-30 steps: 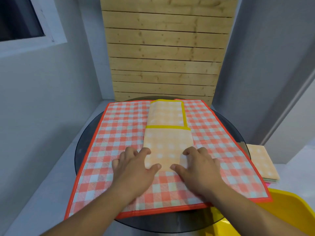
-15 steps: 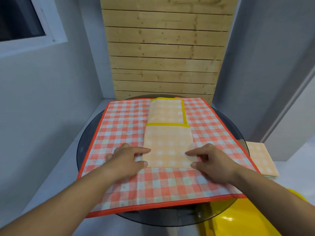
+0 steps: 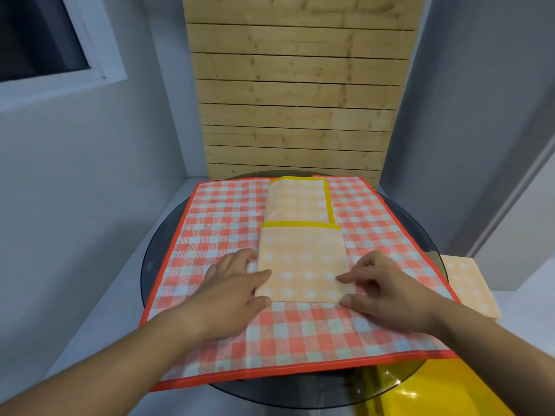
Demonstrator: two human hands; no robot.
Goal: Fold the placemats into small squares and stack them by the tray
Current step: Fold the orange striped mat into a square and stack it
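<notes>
Nearest the camera, the left hand (image 3: 231, 291) and right hand (image 3: 381, 291) sit flat and open on either side of the yellow placemat (image 3: 301, 259), fingertips pinning its near corners, nothing pinched yet. It's folded into a long strip lying on the red checked placemat (image 3: 216, 223) on the glass table (image 3: 420, 232). Looks thin, light and floppy, so I'd grab the near corners. Folded stack (image 3: 468, 286) waits further right.
</notes>
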